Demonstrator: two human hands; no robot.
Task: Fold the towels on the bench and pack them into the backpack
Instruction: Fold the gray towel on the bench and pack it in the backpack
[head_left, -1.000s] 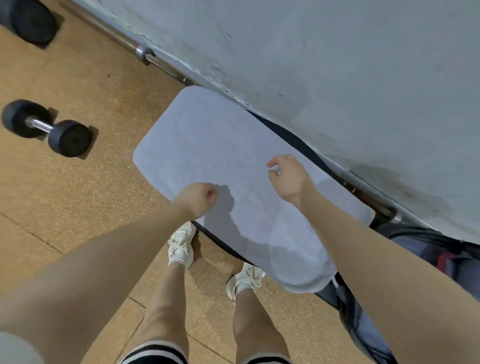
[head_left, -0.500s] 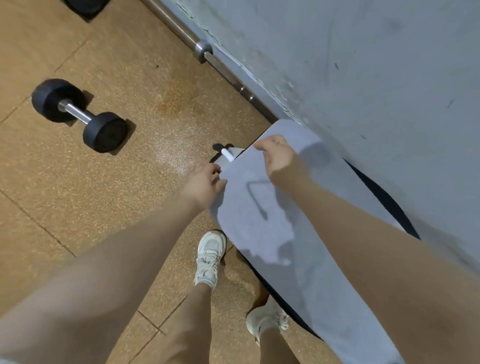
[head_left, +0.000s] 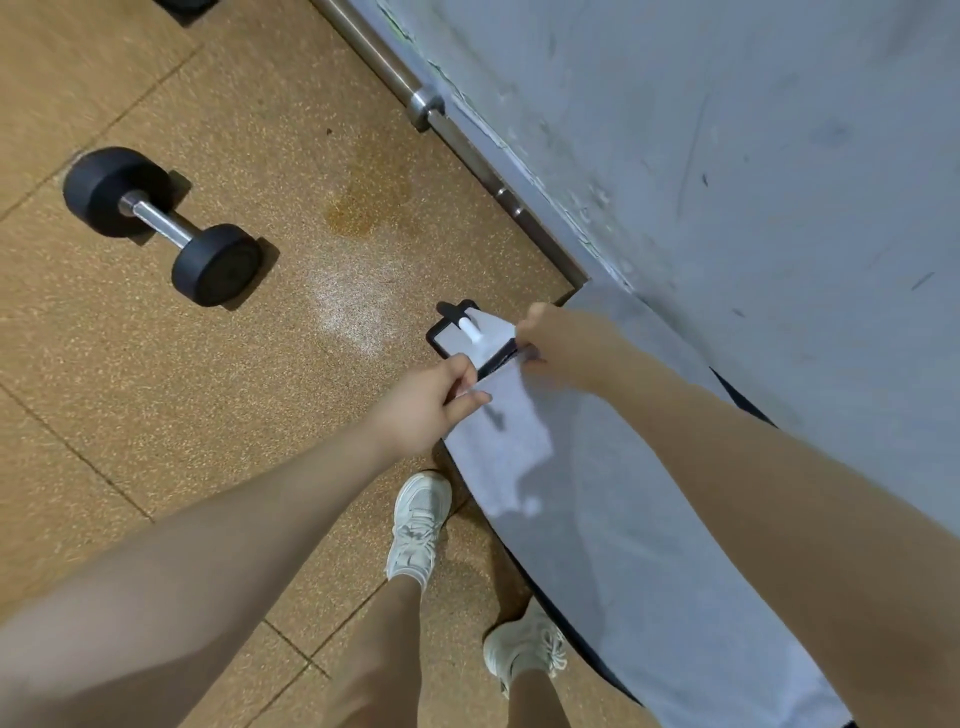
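A pale grey-blue towel (head_left: 597, 525) lies lengthwise on a black bench (head_left: 550, 608) against the wall. My left hand (head_left: 426, 405) pinches the towel's near corner at its far end. My right hand (head_left: 566, 343) grips the other far corner, close to the wall. The towel's far edge is lifted slightly off the bench end (head_left: 467, 332), where a black frame and a white peg show. The backpack is out of view.
A black dumbbell (head_left: 163, 223) lies on the tan floor to the left. A steel barbell (head_left: 431, 109) runs along the base of the grey wall (head_left: 727, 156). My two feet in white shoes (head_left: 421, 519) stand beside the bench.
My view and both hands have moved along the bench to the towel's far end. The hands now hold its two far corners, and the backpack has left the view.
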